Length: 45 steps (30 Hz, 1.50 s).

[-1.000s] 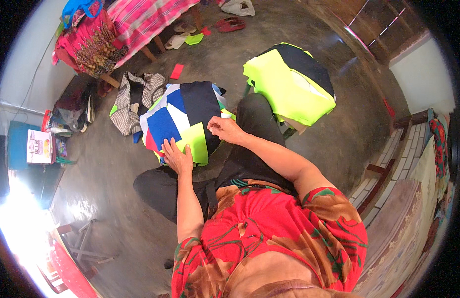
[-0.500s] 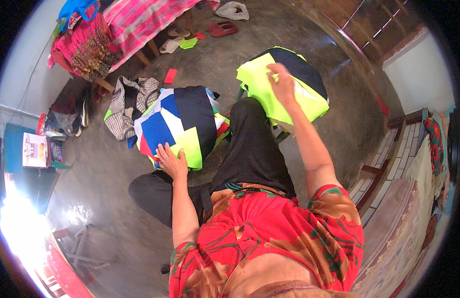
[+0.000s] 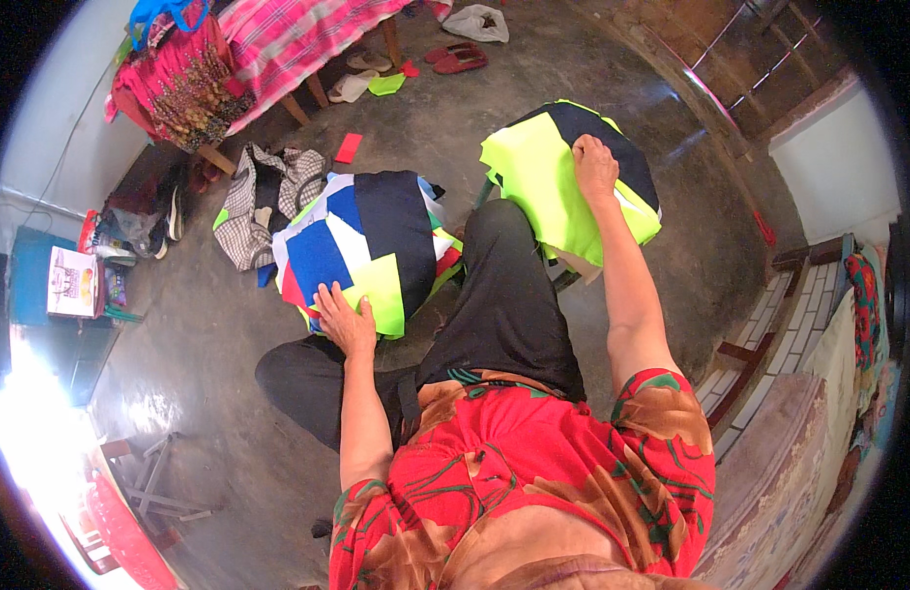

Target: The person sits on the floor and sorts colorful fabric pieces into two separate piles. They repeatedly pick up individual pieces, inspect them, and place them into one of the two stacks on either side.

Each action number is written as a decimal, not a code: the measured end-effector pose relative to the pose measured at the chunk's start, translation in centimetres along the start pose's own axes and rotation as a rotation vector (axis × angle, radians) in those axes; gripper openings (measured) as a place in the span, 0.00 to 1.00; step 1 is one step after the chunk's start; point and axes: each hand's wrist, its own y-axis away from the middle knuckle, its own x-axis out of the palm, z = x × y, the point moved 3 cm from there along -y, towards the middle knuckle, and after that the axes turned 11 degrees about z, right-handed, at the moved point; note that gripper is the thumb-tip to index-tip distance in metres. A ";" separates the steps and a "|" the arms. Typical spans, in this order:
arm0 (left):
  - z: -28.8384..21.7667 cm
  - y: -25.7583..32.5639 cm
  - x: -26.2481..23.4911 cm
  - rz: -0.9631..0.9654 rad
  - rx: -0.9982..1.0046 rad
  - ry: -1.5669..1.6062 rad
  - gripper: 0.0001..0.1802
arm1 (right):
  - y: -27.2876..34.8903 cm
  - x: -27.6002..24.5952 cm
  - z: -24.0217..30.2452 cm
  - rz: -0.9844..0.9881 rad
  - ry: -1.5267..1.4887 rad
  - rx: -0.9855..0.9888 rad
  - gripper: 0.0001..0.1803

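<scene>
Head view: right hand [image 3: 594, 165] lies flat, fingers together, on the far-right neon-and-navy cloth stack [image 3: 563, 182], which may slide off its perch; left hand [image 3: 345, 320], fingers spread, pins the left multicoloured pile [image 3: 366, 246], whose loose pieces could shift.

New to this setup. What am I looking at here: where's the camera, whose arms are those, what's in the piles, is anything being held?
There is one view: a wide fisheye camera worn on a person's head, looking down, so straight edges bend near the rim. No machine is present. The two bare arms entering from below belong to the wearer, who sits on a grey concrete floor in a red patterned top. The left hand lies flat on a stack of cut fabric pieces in blue, white, navy and neon yellow. The right hand reaches forward and rests on a second stack of neon yellow and navy fabric. Neither hand has lifted anything. Beyond lie a checked grey and white cloth and a pair of red slippers.
</scene>
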 end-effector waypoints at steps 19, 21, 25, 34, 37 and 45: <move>0.1 -0.1 -0.3 -0.014 -0.020 0.076 0.35 | 5.0 -7.2 9.4 -0.100 -1.415 -0.250 0.06; 0.0 0.1 -0.4 -0.050 -0.020 0.065 0.36 | 7.1 -4.5 12.2 0.116 -1.694 -0.221 0.06; -0.7 0.5 -1.6 -0.180 0.059 0.084 0.35 | 11.7 1.0 16.9 0.461 -1.870 -0.190 0.06; -2.8 0.8 -0.6 0.024 0.167 0.853 0.19 | 15.1 7.2 18.6 0.825 -1.772 -0.074 0.06; -4.5 2.1 -0.6 0.289 -0.019 1.143 0.21 | 15.0 6.5 18.5 0.854 -1.721 -0.053 0.06; -7.4 2.5 -0.5 0.427 -0.003 1.567 0.22 | 15.8 5.2 20.4 0.917 -1.838 -0.128 0.04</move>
